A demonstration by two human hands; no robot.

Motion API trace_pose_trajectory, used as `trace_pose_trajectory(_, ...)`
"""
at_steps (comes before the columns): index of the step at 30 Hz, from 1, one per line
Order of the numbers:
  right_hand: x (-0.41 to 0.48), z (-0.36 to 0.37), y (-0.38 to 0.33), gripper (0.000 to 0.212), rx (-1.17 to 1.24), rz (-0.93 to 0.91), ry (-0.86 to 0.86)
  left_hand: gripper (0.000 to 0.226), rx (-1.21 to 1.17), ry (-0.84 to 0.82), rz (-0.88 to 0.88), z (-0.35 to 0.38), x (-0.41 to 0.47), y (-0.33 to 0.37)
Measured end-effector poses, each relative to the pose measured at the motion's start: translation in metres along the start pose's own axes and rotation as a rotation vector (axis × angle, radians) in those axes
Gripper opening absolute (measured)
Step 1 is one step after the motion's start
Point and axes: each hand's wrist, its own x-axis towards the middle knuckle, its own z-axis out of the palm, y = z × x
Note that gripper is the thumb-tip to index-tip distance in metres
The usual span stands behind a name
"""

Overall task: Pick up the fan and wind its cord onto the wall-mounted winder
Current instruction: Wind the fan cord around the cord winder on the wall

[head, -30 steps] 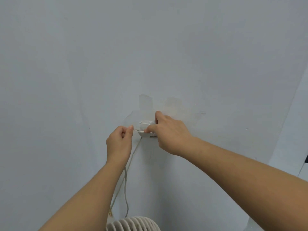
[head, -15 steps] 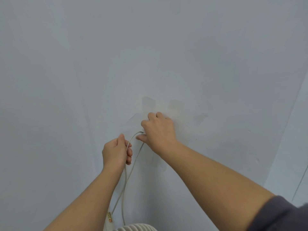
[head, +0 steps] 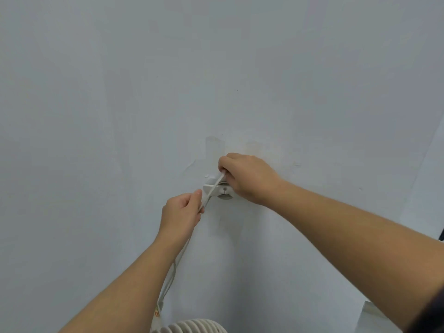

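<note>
A small white winder (head: 222, 191) with a bear face is fixed to the pale wall, at the centre of the view. The white cord (head: 214, 186) runs taut across its front, from my right hand (head: 245, 177) down to my left hand (head: 182, 212). My right hand pinches the cord just above the winder and hides the winder's right side. My left hand grips the cord below and left of the winder. From there the cord hangs down along my left forearm to the white fan (head: 192, 326), whose ribbed grille shows at the bottom edge.
The pale wall (head: 216, 80) fills the view, with peeled patches (head: 213, 150) above the winder. A wall corner (head: 422, 150) runs down the right side. A small orange tag (head: 157, 314) hangs on the cord near the fan.
My right hand has lifted the cord from the winder's lower left to above it, uncovering the winder. My left hand stays below and to the left, holding the cord.
</note>
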Motion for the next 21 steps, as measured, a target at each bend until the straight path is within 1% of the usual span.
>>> trace_pose_trajectory(3,-0.011,-0.009,0.018,0.015,-0.148,-0.159,0.062,0.041,-0.118,-0.078,0.003,0.003,0.0,0.002)
trace_pose_trajectory(6,-0.02,-0.021,0.032,0.007,-0.345,-0.362,0.081,0.036,-0.135,-0.16,-0.003,0.005,-0.001,0.002)
trace_pose_trajectory(8,-0.024,-0.023,0.04,0.012,-0.446,-0.452,0.107,0.031,-0.131,-0.238,-0.011,0.008,-0.003,0.0)
trace_pose_trajectory(12,-0.03,-0.023,0.053,0.023,-0.518,-0.521,0.051,0.017,-0.051,-0.365,-0.012,0.02,-0.007,-0.003)
trace_pose_trajectory(16,-0.034,-0.024,0.059,0.03,-0.507,-0.551,-0.005,0.016,0.06,-0.44,0.027,0.033,-0.007,-0.002)
trace_pose_trajectory(21,-0.035,-0.021,0.058,0.04,-0.485,-0.545,-0.02,0.014,0.235,-0.473,0.116,0.054,-0.007,-0.001)
